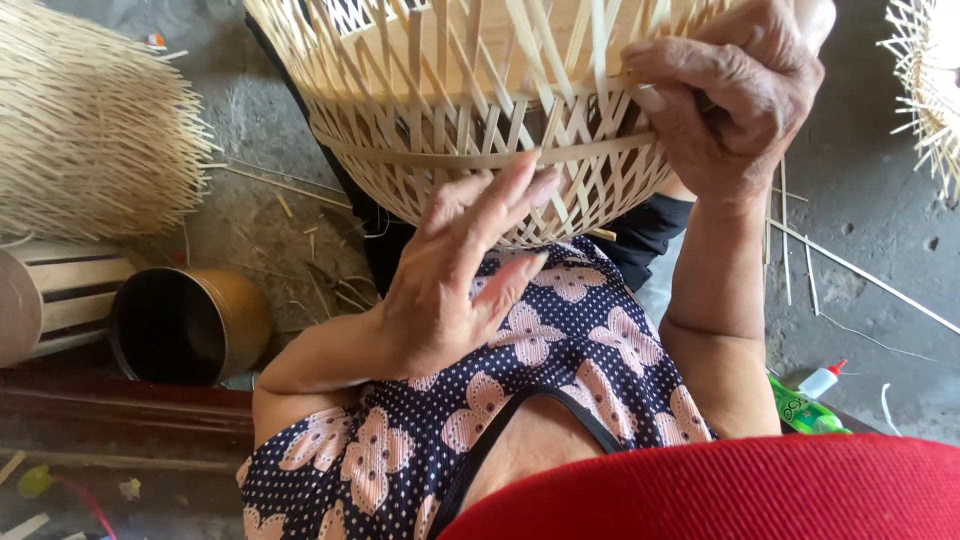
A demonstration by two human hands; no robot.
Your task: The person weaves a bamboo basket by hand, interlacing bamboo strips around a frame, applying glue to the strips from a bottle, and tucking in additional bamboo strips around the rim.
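At the top centre of the frame, a woven bamboo basket (480,110), open lattice of pale strips, rounded side turned toward the camera, a horizontal band running across its lower part. Resting over the lap, above a dark dotted blouse with pink flowers (540,390).

In the upper right, the right hand (730,100), fingers curled and pinched on a bamboo strip (625,75) at the basket's side, thumb and forefinger closed tight on it. Wrist bent, forearm running down toward the lower right.

In the middle of the frame, the left hand (460,270), open and relaxed, fingers stretched upward, fingertips touching the basket's lower edge just under the band. Nothing gripped there; palm turned toward the chest.

At the upper left, a second woven bamboo piece (90,120) with loose strip ends bristling outward. Below it, at the left edge, a brown cylindrical tin (190,325) lying on its side, dark mouth facing the camera, just beside a slatted round container (50,295).

At the lower right, a green glue bottle with white nozzle and red tip (810,400). Loose bamboo splints (850,270) scattered across the grey floor at right. Along the bottom edge, a red ribbed band (720,490).
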